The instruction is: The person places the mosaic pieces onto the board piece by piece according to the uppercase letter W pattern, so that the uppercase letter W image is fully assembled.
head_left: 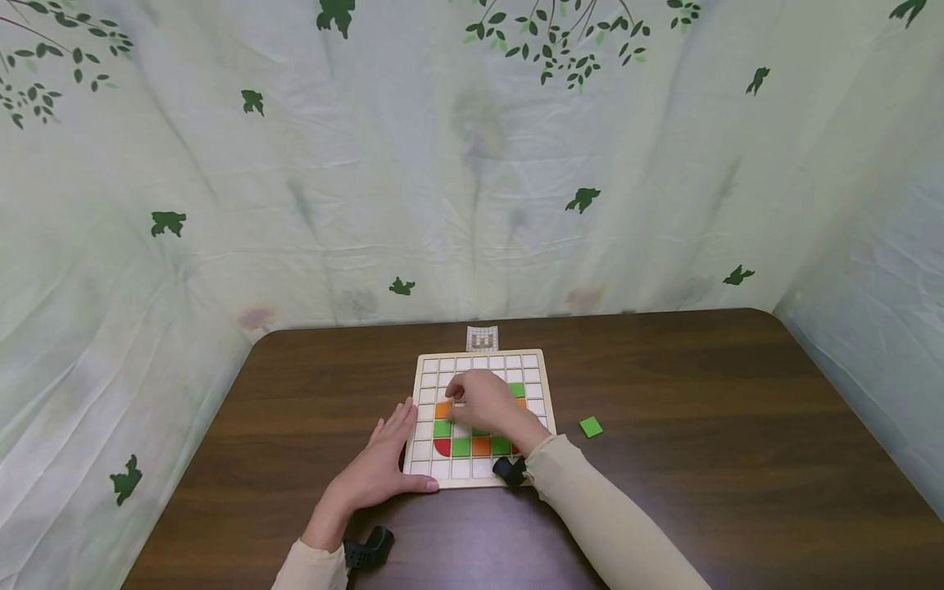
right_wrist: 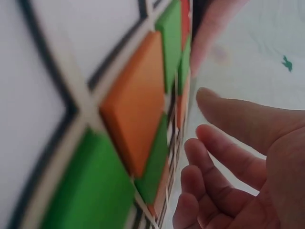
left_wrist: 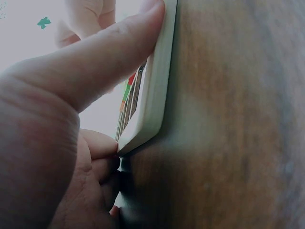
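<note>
A square board with a pale wooden rim [head_left: 479, 485] and a grid of white cells lies on the table. Orange tiles [head_left: 481, 447], green tiles [head_left: 460, 447] and a rounded red piece [head_left: 442, 447] sit in its cells. My left hand [head_left: 383, 459] rests at the near left corner, fingers along the left edge and thumb on the front rim. Over the board's upper left part is my right hand [head_left: 487, 401], fingers bent near an orange tile [head_left: 442, 410]. In the right wrist view, the thumb [right_wrist: 238, 112] stands apart from the fingers, with nothing visible between them.
A loose green tile [head_left: 591, 426] lies on the table to the right of the board. Behind the board's far edge is a small card [head_left: 483, 338] with a printed grid pattern. Cloth with leaf prints [head_left: 472, 164] hangs behind the brown table [head_left: 701, 393].
</note>
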A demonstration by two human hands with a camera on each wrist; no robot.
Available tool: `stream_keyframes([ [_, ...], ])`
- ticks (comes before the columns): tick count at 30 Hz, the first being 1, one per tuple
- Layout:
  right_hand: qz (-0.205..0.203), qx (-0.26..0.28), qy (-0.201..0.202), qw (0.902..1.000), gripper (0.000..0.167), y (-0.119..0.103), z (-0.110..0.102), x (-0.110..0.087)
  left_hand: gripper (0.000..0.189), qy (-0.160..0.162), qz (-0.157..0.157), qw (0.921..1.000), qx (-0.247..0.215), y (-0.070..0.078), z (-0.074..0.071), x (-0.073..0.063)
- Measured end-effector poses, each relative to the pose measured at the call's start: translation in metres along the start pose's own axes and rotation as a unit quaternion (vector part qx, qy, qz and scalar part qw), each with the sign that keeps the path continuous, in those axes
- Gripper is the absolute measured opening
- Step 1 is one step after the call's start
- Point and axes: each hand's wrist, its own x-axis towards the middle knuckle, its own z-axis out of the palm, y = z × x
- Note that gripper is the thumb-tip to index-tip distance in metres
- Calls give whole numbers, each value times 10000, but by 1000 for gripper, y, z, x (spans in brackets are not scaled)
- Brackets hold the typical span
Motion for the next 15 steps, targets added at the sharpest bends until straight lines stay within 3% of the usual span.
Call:
stream_keyframes([
  [15, 82, 764, 333, 9965, 25, 28, -37, -32, 125, 5, -50, 10000, 41, 1, 0, 0],
])
